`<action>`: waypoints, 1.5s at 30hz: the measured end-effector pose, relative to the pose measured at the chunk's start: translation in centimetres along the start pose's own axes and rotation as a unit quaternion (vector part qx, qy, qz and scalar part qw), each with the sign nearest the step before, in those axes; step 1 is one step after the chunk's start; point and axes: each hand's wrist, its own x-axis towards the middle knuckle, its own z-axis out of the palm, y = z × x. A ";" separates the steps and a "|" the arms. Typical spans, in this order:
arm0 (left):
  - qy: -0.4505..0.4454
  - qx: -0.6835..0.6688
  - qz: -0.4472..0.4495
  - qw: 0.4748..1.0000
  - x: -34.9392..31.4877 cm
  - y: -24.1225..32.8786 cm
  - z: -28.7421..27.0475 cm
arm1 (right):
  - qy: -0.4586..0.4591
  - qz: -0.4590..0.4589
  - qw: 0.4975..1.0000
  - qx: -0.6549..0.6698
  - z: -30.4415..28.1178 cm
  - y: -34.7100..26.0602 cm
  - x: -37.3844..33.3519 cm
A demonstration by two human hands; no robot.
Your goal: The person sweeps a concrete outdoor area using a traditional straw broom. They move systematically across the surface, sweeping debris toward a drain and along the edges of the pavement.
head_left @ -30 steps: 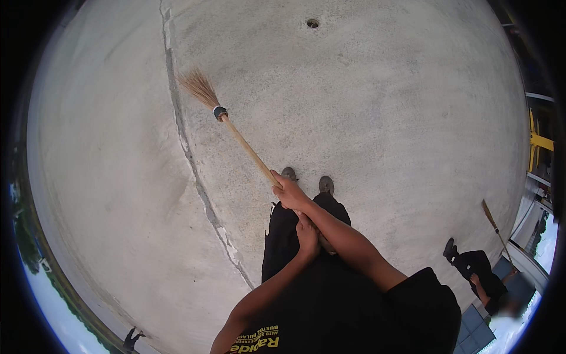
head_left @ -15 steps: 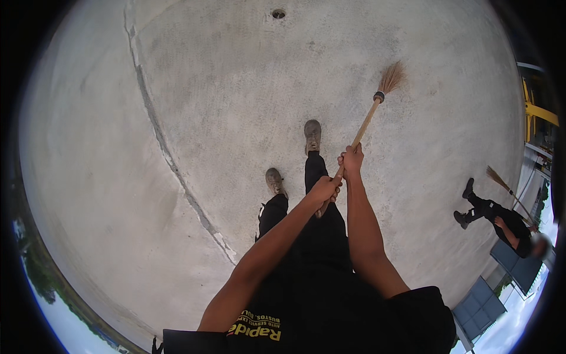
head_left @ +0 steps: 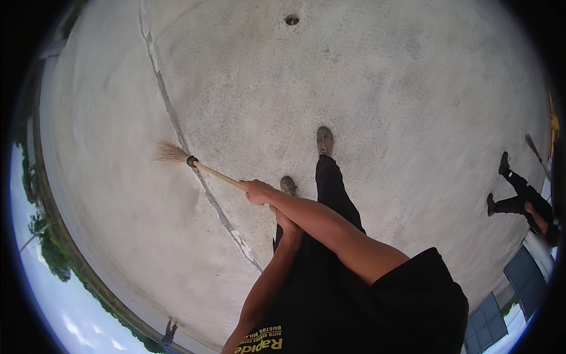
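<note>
- We have a long-handled broom of pale wood and tan bristles slanting across the left of centre, its fanned brush end pointing to the left of the frame.
- And there, at the base of the bristles, we spot a dark round collar, right over the long, rough-edged grey crack that runs from the upper left down towards the centre. Whether the bristle tips touch the pale grey concrete floor, we cannot tell.
- Up front, near the centre, the bare right hand is clamped around the handle, its forearm crossing over from the lower right.
- Just below it we find the bare left hand, curled close against the right wrist; the handle is hidden there, so we cannot tell whether it grips the wood.
- What a stance: one scuffed grey-brown shoe sits higher in the frame, the other lower and partly behind the right arm, under black trousers and a black short-sleeved shirt.
- At the top centre we have a small round dark drain hole.
- Over at the right edge, a co-worker in dark clothes shows beside a second broom with brown bristles.
- Lower left, we catch a tiny distant figure and green trees.
</note>
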 end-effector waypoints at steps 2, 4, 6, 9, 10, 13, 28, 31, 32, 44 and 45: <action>-0.019 0.077 0.041 0.996 -4.6 -2.7 1.4 | 0.092 -0.015 0.994 0.062 -0.4 2.3 -5.3; -0.062 0.127 -0.050 0.989 -9.4 -4.8 1.8 | 0.213 0.004 0.971 0.111 -0.8 5.4 -12.0; -0.150 0.189 -0.138 0.961 -10.8 -6.2 4.2 | 0.379 0.024 0.920 0.097 -4.6 9.0 -17.4; -0.283 0.243 -0.281 0.884 -8.9 -8.1 10.4 | 0.514 0.093 0.806 0.277 -11.9 14.4 -24.8; -0.304 0.298 -0.298 0.854 -7.7 -8.8 13.0 | 0.567 0.125 0.744 0.331 -14.3 16.0 -26.5; -0.394 0.404 -0.270 0.780 -3.3 -11.9 20.9 | 0.692 0.077 0.564 0.444 -20.6 21.6 -29.9; 0.040 0.088 -0.200 0.975 0.0 -3.6 5.3 | 0.183 0.130 0.971 0.080 -4.3 11.7 -2.6; -0.056 -0.007 -0.140 0.988 1.5 -2.5 9.6 | 0.040 0.068 0.991 0.110 -9.3 7.9 -1.5; -0.091 0.121 -0.068 0.986 0.5 -2.7 10.9 | 0.040 0.054 0.994 0.091 -10.8 7.4 -2.7; -0.336 0.296 -0.250 0.859 3.8 -2.7 25.0 | 0.563 0.105 0.745 0.343 -29.8 14.3 -17.6; -0.355 0.349 -0.222 0.838 5.9 -1.9 26.8 | 0.591 0.096 0.706 0.377 -31.6 15.3 -17.1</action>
